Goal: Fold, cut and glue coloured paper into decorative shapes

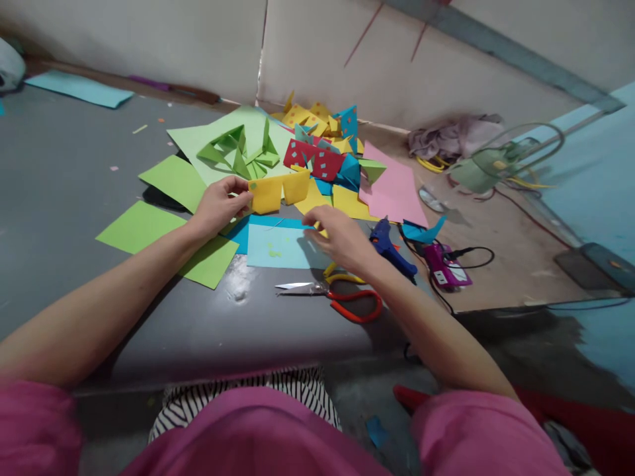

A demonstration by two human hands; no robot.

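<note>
My left hand [225, 206] pinches the left end of a folded yellow paper piece [266, 196], which has a green dot near its corner. The piece stands up above the stacked sheets. My right hand [337, 237] hovers over the right side of a light blue sheet [278, 246], its fingers drawn together; what they hold, if anything, is too small to tell. Small green paper bits [274, 251] lie on that sheet. Scissors [327, 291] with red and yellow handles rest just in front. A blue hot glue gun [391, 248] lies right of my right hand.
Green sheets [141, 227] spread to the left. Behind are folded green pieces [238, 149], a red dotted piece [313, 158] and a heap of yellow ones [305, 119]. A pink sheet [391, 188], a purple power strip [445, 268] and cables lie right.
</note>
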